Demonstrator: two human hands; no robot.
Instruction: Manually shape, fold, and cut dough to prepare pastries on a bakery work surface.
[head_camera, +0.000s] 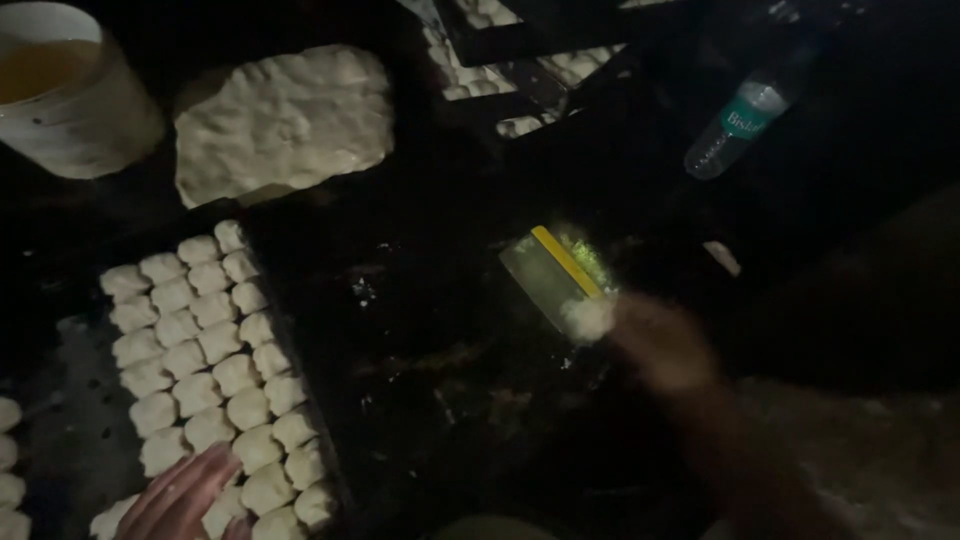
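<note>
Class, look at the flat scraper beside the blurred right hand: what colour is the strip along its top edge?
Yellow. The scraper shows it best in the head view.

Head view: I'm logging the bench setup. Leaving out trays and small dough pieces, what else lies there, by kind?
White bucket: 1
Plastic bottle: 1
Dough slab: 1
Yellow-edged scraper: 1
Total: 4

A white bucket (75, 95) of yellowish liquid sits at the upper left of the frame. Beside it, toward the upper middle, a large pale slab of dough (283, 122) lies on the dark bench (440, 400). A clear plastic bottle (738, 120) with a green label lies tilted at the upper right, and more trays of dough pieces (500, 60) show at the top edge
</note>
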